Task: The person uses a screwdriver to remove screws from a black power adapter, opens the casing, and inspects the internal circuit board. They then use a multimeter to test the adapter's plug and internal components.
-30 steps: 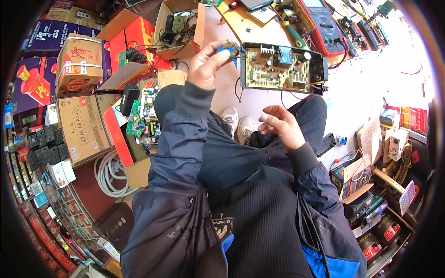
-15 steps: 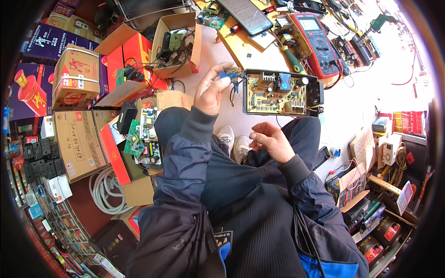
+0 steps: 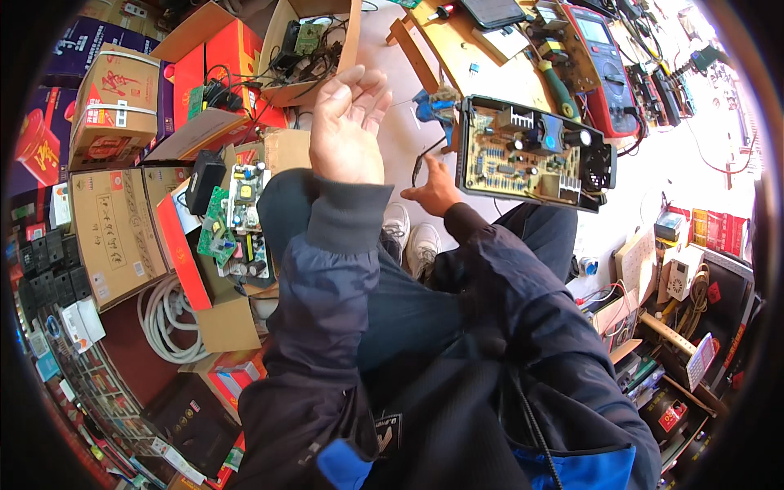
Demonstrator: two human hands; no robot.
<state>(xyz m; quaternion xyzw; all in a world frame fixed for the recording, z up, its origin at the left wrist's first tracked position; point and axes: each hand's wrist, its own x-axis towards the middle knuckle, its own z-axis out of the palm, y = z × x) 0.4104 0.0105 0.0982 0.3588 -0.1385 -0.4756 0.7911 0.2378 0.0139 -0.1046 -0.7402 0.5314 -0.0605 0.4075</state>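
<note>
A black open-topped case (image 3: 608,167) with a tan circuit board (image 3: 510,155) inside rests at the near edge of the wooden bench, tilted slightly. The board carries a blue transformer, capacitors and metal heat sinks. My left hand (image 3: 349,126) is raised to the left of the case, palm up, fingers apart, with nothing in it. My right hand (image 3: 437,189) is just beside the case's lower left corner, thumb and fingers spread. Close above its fingers hangs a black cable (image 3: 423,157); whether they touch, I cannot tell. A blue piece (image 3: 439,110) stands at the case's left end.
On the bench (image 3: 457,53) lie a red multimeter (image 3: 603,69) and a green-handled screwdriver (image 3: 558,88). To the left are a cardboard box of cables and boards (image 3: 349,37), loose circuit boards (image 3: 245,216) and stacked cartons (image 3: 114,237). Tools and parts crowd a shelf (image 3: 694,392) at the right.
My left hand has come away from the blue piece and turned palm up. My right hand has moved up to the case's lower left corner. The whole view has shifted.
</note>
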